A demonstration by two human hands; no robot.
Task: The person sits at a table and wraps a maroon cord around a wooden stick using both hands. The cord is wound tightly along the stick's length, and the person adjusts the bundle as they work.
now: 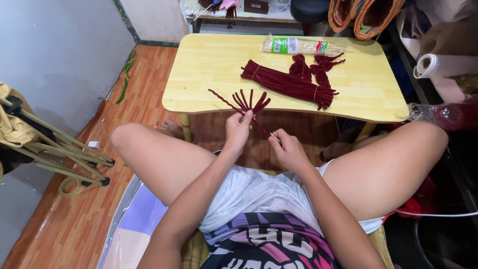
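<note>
Above table (pixel 209 65), fingers (pixel 247 115) pinching stems (pixel 249 103)

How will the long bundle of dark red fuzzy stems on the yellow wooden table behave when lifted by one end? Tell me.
The long bundle of dark red fuzzy stems would probably sag somewhat, being long and thin. It likely stays together, since pale ties seem to bind both ends. It looks light, and its fuzzy surface should grip rather than slide on the yellow wooden table.

A home corner turned craft spot — a low yellow wooden surface (pixel 209 65) on orange wood-pattern flooring (pixel 74 224), a folded drying rack (pixel 59 149), woven baskets (pixel 366 12) and paper rolls (pixel 445 65) crowding the edges.
</note>
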